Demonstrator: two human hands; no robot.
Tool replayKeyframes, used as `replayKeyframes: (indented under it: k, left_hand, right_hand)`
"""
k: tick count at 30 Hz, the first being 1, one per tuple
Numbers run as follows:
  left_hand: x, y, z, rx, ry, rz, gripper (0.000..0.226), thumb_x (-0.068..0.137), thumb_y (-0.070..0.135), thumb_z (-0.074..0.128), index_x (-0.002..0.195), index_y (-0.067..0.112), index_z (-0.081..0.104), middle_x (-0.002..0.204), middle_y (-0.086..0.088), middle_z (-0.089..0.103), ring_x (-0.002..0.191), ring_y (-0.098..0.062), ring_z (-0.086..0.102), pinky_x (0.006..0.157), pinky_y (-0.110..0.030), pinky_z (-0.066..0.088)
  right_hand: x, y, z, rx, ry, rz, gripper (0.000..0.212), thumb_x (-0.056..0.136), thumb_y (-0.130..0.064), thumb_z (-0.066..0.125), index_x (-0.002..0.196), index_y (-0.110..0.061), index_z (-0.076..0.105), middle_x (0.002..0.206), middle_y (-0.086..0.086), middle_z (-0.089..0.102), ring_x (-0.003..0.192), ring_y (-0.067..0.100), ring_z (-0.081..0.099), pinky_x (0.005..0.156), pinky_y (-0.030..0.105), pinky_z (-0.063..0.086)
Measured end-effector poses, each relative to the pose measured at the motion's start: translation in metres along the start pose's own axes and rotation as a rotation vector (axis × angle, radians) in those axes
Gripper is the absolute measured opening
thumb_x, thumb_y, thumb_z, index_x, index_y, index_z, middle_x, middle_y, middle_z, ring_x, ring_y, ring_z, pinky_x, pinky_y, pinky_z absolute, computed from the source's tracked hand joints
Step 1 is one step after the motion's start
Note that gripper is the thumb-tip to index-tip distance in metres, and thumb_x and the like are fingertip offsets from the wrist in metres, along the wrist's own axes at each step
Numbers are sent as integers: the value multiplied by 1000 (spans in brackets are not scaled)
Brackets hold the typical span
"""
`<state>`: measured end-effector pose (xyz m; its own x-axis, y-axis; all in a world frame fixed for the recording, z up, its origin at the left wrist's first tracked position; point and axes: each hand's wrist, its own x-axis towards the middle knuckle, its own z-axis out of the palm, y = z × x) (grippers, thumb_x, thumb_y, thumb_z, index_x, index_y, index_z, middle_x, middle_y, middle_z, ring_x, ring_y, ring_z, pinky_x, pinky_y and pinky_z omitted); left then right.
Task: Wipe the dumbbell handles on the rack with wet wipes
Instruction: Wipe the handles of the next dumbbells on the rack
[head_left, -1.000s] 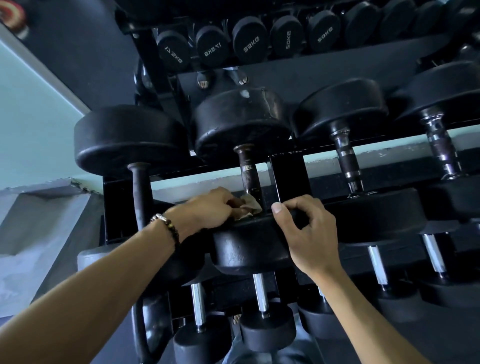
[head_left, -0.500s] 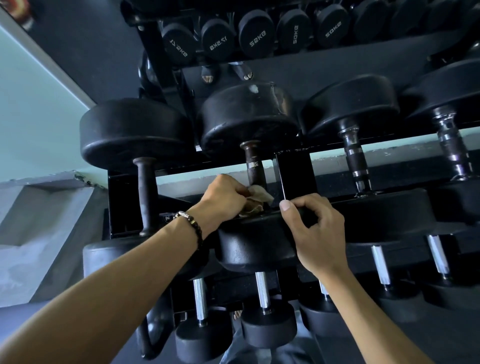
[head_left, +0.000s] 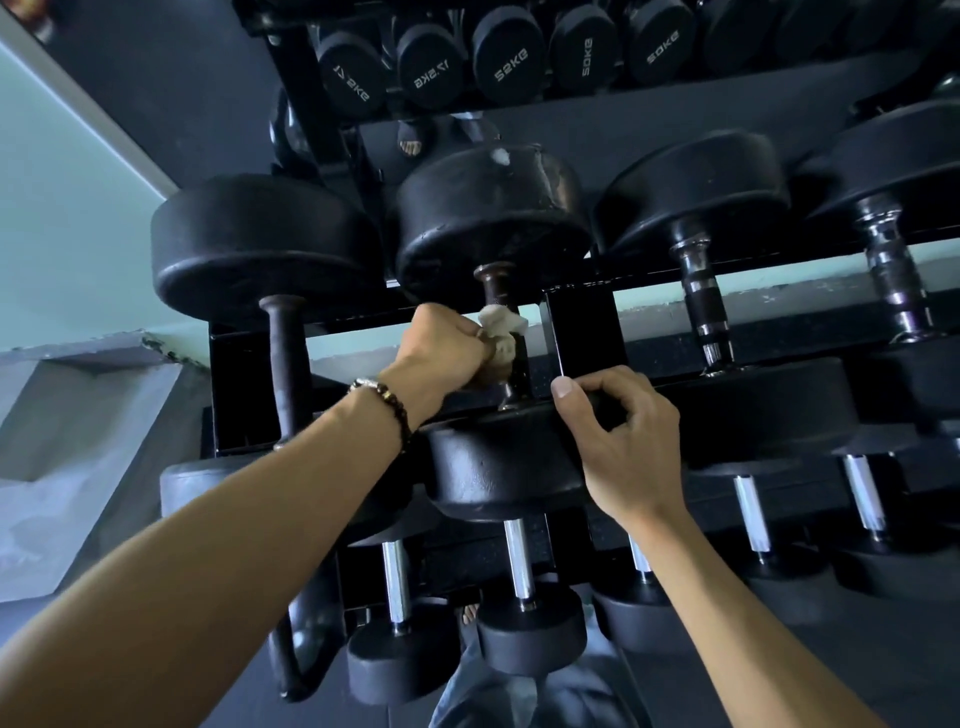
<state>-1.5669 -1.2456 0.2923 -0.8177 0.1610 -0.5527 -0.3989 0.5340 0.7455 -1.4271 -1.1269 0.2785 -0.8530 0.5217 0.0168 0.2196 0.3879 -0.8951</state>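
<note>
Left hand (head_left: 441, 345) grips one wet wipe (head_left: 501, 330) around handle (head_left: 498, 291); right hand (head_left: 623, 441) clasps dumbbell head (head_left: 498, 467)

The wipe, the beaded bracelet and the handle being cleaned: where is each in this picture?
wipe (head_left: 501, 325), head view, on the crumpled white wad sticking out of the left hand.
beaded bracelet (head_left: 387, 397), head view, on the beads across the left wrist.
handle (head_left: 497, 286), head view, on the bare rusty shaft above the wipe.

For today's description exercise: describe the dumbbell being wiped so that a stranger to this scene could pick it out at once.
Start at the black dumbbell rack and find its middle row of big black dumbbells. Take the second dumbbell from the left. Unlike its neighbours, its dark handle is gripped by the left hand with a white wet wipe, and its near head is steadied by the right hand.
</note>
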Motion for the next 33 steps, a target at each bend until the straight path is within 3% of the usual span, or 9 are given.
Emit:
replayKeyframes:
  k: [3, 9, 13, 16, 19, 21, 24, 29, 33]
  left_hand:
    - [-15, -2, -1, 258, -179, -12, 11, 79, 1, 76, 72, 6, 70, 48, 6, 56, 44, -4, 52, 40, -10, 39]
    - [0, -2, 9, -35, 19, -4, 20, 71, -3, 81, 64, 5, 64, 49, 2, 52, 56, -10, 54, 46, -19, 48]
    - [-5, -5, 5, 297, -132, -14, 22, 70, 18, 88, 71, 7, 69, 53, 5, 57, 51, -7, 53, 49, -17, 40]
    - [-6, -3, 5, 269, -149, -1, 23, 78, 13, 81, 63, 9, 63, 37, 12, 51, 37, 0, 50, 39, -10, 35]
    - [4, -2, 7, 119, 13, 35, 26, 76, 15, 84, 60, 9, 65, 47, 12, 56, 52, -6, 54, 48, -9, 43]
    - [8, -4, 2, 267, -54, 43, 18, 79, 7, 77, 65, 5, 66, 58, 4, 63, 61, -14, 62, 55, -14, 49]
    - [-5, -7, -4, 449, -181, 72, 25, 83, -3, 67, 63, 11, 63, 46, 7, 53, 40, 1, 50, 38, -10, 34]
    - [9, -4, -5, -57, -39, 32, 26, 79, -1, 79, 61, 10, 64, 43, 9, 58, 41, 2, 52, 49, -12, 48]
    - [2, -16, -8, -17, -223, -58, 16, 80, -9, 71, 72, 5, 72, 65, -2, 65, 61, -11, 58, 61, -18, 52]
  right_hand:
    - [-1, 0, -1, 0, 5, -6, 41, 84, -59, 56, 77, -21, 71, 83, -12, 67, 90, 15, 64, 83, 45, 51]
    - [-1, -1, -1, 2, 5, 4, 40, 84, -60, 55, 76, -24, 70, 83, -13, 67, 90, 15, 64, 84, 46, 51]
    - [-1, -2, -1, -3, 9, -3, 40, 84, -59, 55, 76, -23, 70, 82, -11, 67, 88, 15, 64, 83, 46, 51]
    - [-1, -3, -1, -4, 18, -2, 40, 83, -60, 54, 76, -23, 69, 82, -12, 67, 89, 15, 63, 83, 46, 51]
    - [-1, -2, 0, -5, 6, 13, 42, 83, -61, 54, 77, -23, 70, 83, -13, 67, 90, 14, 64, 85, 46, 51]
    - [-1, -2, 0, -13, -4, 15, 43, 83, -61, 54, 78, -22, 71, 84, -12, 67, 91, 15, 64, 85, 47, 51]
    - [-1, -2, -1, -3, 12, 9, 41, 83, -60, 55, 76, -23, 70, 83, -11, 67, 90, 15, 64, 85, 47, 50]
    - [-2, -3, 0, 3, 11, 15, 38, 83, -60, 55, 72, -25, 67, 82, -11, 67, 90, 14, 64, 86, 45, 50]
    - [-1, -4, 0, 9, 20, 3, 33, 83, -58, 56, 69, -30, 65, 80, -12, 67, 89, 15, 64, 87, 48, 50]
